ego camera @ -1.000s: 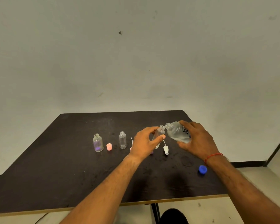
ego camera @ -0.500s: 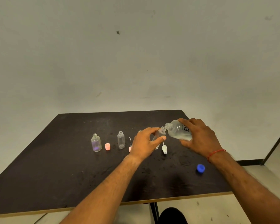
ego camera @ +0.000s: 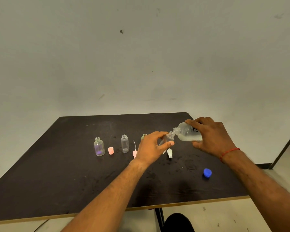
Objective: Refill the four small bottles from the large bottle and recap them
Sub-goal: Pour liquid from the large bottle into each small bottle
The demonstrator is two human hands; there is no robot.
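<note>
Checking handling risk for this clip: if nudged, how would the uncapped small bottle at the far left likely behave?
The leftmost small bottle looks like thin clear plastic, nearly empty, so probably very light. Standing upright and narrow on the table, it would likely tip easily, then roll, being round.

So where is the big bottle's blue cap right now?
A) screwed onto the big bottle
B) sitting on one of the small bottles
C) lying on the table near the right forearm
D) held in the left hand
C: the blue cap lies by itself on the dark table, close to the right forearm, while the right hand tips the uncapped large bottle toward the small bottle in the left hand.
</note>
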